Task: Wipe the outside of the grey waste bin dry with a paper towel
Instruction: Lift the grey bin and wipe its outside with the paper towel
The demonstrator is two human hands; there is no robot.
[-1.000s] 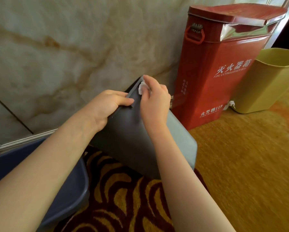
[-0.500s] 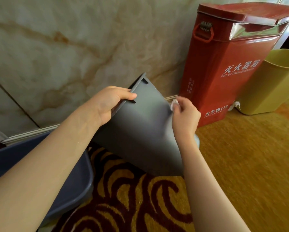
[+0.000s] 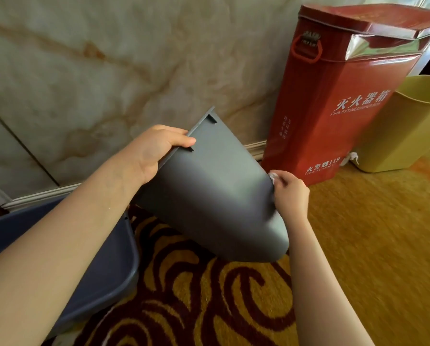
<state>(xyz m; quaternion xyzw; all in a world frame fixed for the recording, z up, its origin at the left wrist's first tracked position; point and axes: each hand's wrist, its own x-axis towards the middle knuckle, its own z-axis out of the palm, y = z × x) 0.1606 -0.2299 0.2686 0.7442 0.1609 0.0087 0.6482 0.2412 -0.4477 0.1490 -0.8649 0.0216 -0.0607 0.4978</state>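
While the grey waste bin (image 3: 214,196) is held tilted in the air above a patterned carpet (image 3: 196,295), its rim end points up toward the marble wall (image 3: 109,58) and its rounded closed base points down toward the viewer, with one broad flat side facing the camera. At the upper rim, the left hand (image 3: 156,151) is closed on the bin's edge, thumb lying across the outer face beside a small notch and the other fingers hidden behind the rim. On the bin's right edge, about midway down, the right hand (image 3: 290,191) is curled tight around a small wad of white paper towel (image 3: 273,176), pressing it against the grey surface; only a little of the towel shows above the fingers. A dark blue tub (image 3: 104,270) sits low at the left, partly under the left forearm. A red fire extinguisher box (image 3: 346,96) stands against the wall behind the bin, with a yellow bin (image 3: 403,136) just beside it on the right.
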